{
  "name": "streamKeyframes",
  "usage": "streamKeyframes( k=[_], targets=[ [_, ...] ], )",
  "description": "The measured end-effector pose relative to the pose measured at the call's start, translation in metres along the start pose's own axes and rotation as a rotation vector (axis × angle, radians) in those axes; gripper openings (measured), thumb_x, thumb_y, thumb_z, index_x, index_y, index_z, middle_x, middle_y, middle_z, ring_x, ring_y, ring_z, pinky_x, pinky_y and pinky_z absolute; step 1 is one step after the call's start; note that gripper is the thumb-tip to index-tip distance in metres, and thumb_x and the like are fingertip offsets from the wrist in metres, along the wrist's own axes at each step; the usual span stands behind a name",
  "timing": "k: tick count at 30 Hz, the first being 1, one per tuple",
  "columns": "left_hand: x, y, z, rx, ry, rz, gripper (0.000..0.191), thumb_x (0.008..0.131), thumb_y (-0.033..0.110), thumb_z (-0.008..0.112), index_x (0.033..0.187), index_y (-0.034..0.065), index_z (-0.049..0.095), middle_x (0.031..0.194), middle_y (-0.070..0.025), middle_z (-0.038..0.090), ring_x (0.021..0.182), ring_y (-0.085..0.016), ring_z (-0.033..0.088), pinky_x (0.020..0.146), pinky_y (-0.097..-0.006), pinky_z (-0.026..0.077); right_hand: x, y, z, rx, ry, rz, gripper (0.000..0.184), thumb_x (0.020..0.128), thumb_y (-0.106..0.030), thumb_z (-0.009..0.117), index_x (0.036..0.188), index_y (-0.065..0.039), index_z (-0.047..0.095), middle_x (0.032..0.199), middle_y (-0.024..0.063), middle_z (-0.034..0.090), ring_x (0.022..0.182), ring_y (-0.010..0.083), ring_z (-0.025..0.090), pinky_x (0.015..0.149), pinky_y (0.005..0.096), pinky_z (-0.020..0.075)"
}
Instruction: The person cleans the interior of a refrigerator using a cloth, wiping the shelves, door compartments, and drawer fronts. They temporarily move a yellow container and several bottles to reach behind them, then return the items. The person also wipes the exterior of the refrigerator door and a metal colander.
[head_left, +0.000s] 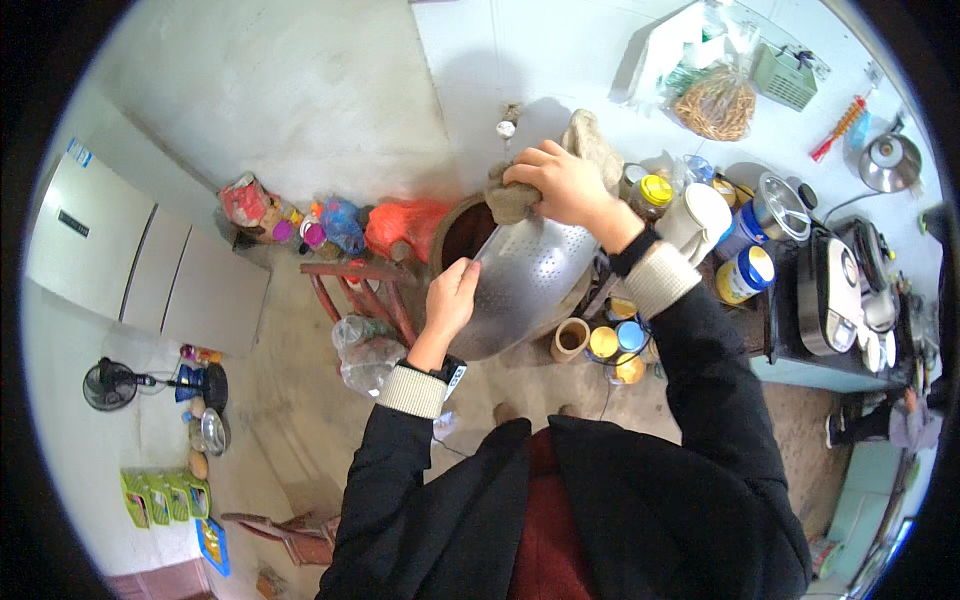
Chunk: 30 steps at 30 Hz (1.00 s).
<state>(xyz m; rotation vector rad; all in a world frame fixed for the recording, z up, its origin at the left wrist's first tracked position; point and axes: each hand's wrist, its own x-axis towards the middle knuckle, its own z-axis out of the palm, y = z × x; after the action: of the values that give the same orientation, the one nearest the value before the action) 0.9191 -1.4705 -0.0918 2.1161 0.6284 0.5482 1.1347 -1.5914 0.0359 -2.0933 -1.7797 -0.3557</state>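
A perforated stainless-steel basin (536, 270) is tilted over a large brown vat (469, 229) with a dark inside. My left hand (452, 300) grips the basin's left rim, thumb on top. My right hand (562, 184) is at the far rim with its fingers closed over a grey-brown cloth (511, 196). More similar cloth (589, 142) sticks up behind that hand, against the wall. Whether the right hand also grips the metal rim is hidden by the hand and cloth. The basin covers much of the vat's opening.
Several lidded cans (604, 343) and a brown cylindrical pot (571, 337) stand on the floor right of the vat. A red wooden chair (322, 289) is at its left. A counter (780, 322) holds a rice cooker (829, 296) and jars. Another person (904, 424) is far right.
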Motion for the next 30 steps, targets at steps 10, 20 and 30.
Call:
streamKeyframes(
  k=[10, 20, 30],
  targets=[
    [-0.019, -0.035, -0.052, -0.086, -0.019, 0.036, 0.034, 0.102, 0.032, 0.057, 0.094, 0.0001, 0.064, 0.071, -0.0107, 0.058, 0.067, -0.017, 0.054, 0.066, -0.0326, 0.046, -0.069, 0.027, 0.036, 0.595, 1.050, 0.870, 0.050, 0.089, -0.015, 0.067, 0.130, 0.006, 0.048, 0.125, 0.0221, 0.057, 0.118, 0.0300, 0.055, 0.104, 0.0399, 0.0418],
    [-0.013, -0.066, -0.084, -0.273, 0.040, 0.034, 0.034, 0.103, 0.029, 0.058, 0.087, -0.0003, 0.064, 0.073, 0.0042, 0.054, 0.070, -0.008, 0.045, 0.063, -0.0249, 0.039, -0.082, 0.056, -0.065, 0.468, 1.231, 0.745, 0.033, 0.093, -0.014, 0.066, 0.123, -0.003, 0.056, 0.110, 0.0095, 0.063, 0.094, 0.0189, 0.061, 0.084, 0.0328, 0.0508],
    [0.052, -0.059, -0.019, -0.493, 0.025, -0.156, 0.033, 0.105, 0.029, 0.053, 0.105, -0.0007, 0.067, 0.098, 0.0013, 0.065, 0.087, -0.009, 0.055, 0.082, -0.0251, 0.045, -0.062, 0.071, 0.024, 0.956, 0.938, 0.796, 0.038, 0.091, -0.014, 0.065, 0.124, 0.000, 0.052, 0.112, 0.0122, 0.064, 0.104, 0.0201, 0.060, 0.093, 0.0331, 0.0471]
  ],
)
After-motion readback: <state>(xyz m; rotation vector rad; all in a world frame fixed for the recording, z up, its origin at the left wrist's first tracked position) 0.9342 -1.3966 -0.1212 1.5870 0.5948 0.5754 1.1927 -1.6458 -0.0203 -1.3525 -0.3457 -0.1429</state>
